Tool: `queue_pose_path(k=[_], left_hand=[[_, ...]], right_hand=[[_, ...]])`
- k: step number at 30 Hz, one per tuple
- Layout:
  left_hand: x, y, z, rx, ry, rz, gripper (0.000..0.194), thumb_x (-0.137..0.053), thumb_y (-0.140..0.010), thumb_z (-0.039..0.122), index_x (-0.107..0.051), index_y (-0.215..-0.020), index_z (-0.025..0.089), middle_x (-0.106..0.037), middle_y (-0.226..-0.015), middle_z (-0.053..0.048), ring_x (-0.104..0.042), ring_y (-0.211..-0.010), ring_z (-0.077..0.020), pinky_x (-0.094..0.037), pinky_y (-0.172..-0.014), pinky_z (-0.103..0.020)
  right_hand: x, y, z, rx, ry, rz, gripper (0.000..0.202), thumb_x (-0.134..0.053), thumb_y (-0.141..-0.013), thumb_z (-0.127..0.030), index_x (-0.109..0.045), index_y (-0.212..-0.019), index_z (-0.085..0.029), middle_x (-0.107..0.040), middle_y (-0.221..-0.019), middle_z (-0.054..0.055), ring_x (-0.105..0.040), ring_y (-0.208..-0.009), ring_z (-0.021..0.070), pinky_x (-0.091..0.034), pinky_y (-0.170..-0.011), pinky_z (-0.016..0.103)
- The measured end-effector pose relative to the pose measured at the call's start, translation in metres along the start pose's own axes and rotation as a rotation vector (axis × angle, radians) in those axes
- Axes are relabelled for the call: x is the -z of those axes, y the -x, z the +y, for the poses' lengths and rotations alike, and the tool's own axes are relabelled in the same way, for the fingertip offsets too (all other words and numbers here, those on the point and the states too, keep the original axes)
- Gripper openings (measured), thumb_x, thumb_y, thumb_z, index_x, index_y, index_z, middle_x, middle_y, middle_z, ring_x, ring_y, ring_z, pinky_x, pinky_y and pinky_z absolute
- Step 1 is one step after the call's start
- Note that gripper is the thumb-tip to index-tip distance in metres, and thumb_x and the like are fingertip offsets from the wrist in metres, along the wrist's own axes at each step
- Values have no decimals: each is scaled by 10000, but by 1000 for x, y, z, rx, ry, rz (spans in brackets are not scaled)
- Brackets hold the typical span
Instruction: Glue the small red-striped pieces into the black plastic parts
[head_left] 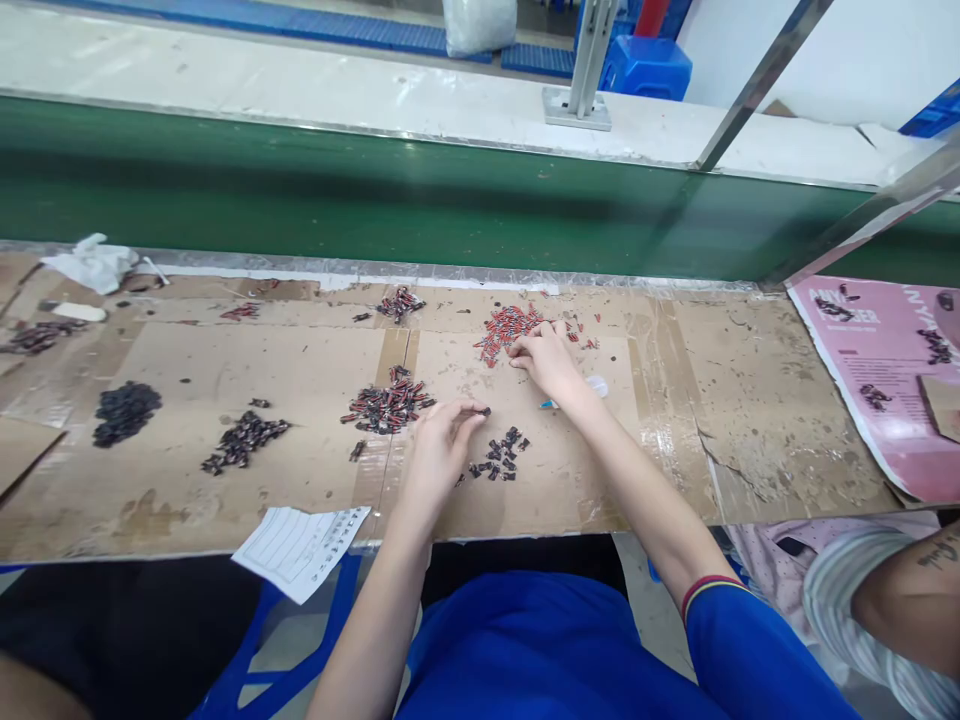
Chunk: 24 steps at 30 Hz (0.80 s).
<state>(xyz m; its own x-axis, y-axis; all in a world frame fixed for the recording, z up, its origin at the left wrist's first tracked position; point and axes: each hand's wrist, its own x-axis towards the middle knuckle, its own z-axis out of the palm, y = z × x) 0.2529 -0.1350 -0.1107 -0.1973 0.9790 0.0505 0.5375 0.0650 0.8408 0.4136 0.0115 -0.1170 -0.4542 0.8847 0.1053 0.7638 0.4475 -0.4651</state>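
Note:
My left hand (pixel 444 440) is closed in a pinch on a small dark part (pixel 485 411), above the cardboard-covered table. Just below its fingertips lies a loose group of small black parts (pixel 504 455). My right hand (pixel 546 357) has its fingers drawn together at the right edge of a pile of small red parts (pixel 504 332); whatever lies between its fingertips is too small to make out. A pile of mixed black and red parts (pixel 388 405) sits left of my left hand. Under my right wrist is a clear-and-blue item (pixel 597 386).
Further left are a black pile (pixel 126 412) and a dark pile (pixel 244 440). A paper sheet (pixel 301 550) overhangs the front edge. Behind the table runs a green conveyor belt (pixel 360 200). A metal post (pixel 590 60) stands beyond it. People sit at both sides.

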Motion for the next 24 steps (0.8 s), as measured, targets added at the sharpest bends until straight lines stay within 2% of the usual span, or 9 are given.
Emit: queue_pose_path(k=[3, 7, 9, 11, 13, 15, 20, 24], left_hand=[[0, 2, 2, 26, 79, 60, 178, -606, -800, 330, -727, -882, 228, -756, -935, -54, -686, -909, -236, -499, -922, -405], [-1, 4, 7, 63, 130, 131, 202, -643, -776, 355, -750, -881, 219, -765, -934, -58, -698, -891, -233, -511, -920, -403], [-1, 4, 11, 61, 133, 142, 194, -645, -779, 357, -760, -861, 225, -769, -929, -55, -695, -911, -237, -512, -923, -401], [-1, 5, 15, 52, 141, 137, 187, -641, -788, 353, -765, -854, 230, -770, -922, -51, -693, -918, -235, -517, -919, -393], [-1, 7, 19, 38, 147, 126, 185, -641, -794, 349, -767, -860, 231, -771, -921, -50, -692, -919, -234, -521, -914, -386], [-1, 9, 24, 21, 150, 119, 182, -639, -799, 342, -766, -865, 229, -771, -919, -50, -692, -916, -233, -525, -904, -382], [-1, 15, 32, -16, 144, 138, 153, -641, -804, 320, -764, -847, 240, -773, -896, -38, -692, -901, -225, -533, -884, -373], [0, 16, 34, -51, 135, 144, 135, -658, -792, 325, -763, -807, 241, -771, -856, -34, -696, -857, -220, -538, -874, -378]], right_hand=[[-2, -3, 1, -10, 27, -42, 50, -720, -815, -237, -712, -771, -214, -575, -905, 92, -447, -986, 273, -441, -830, 394], [4, 9, -7, 55, 79, -50, 75, -629, -883, -199, -678, -843, -159, -620, -927, 127, -483, -989, 286, -454, -831, 407], [10, 21, -14, 146, 29, -8, 120, -550, -932, -191, -658, -894, -154, -642, -941, 126, -514, -967, 270, -462, -839, 407], [18, 37, -22, 303, -88, 34, 176, -478, -972, -199, -645, -922, -171, -666, -928, 99, -558, -914, 235, -477, -836, 387], [26, 53, -29, 446, -204, 51, 213, -450, -990, -230, -648, -922, -192, -688, -903, 75, -596, -873, 210, -500, -804, 363], [31, 66, -33, 518, -279, 60, 229, -453, -991, -253, -665, -923, -203, -709, -884, 67, -624, -856, 200, -520, -769, 348], [33, 79, -32, 530, -338, 88, 221, -483, -976, -237, -703, -967, -218, -743, -895, 64, -658, -848, 193, -555, -761, 344], [28, 82, -30, 586, -251, 121, 243, -464, -981, -210, -707, -980, -204, -741, -903, 71, -652, -834, 191, -568, -752, 342]])
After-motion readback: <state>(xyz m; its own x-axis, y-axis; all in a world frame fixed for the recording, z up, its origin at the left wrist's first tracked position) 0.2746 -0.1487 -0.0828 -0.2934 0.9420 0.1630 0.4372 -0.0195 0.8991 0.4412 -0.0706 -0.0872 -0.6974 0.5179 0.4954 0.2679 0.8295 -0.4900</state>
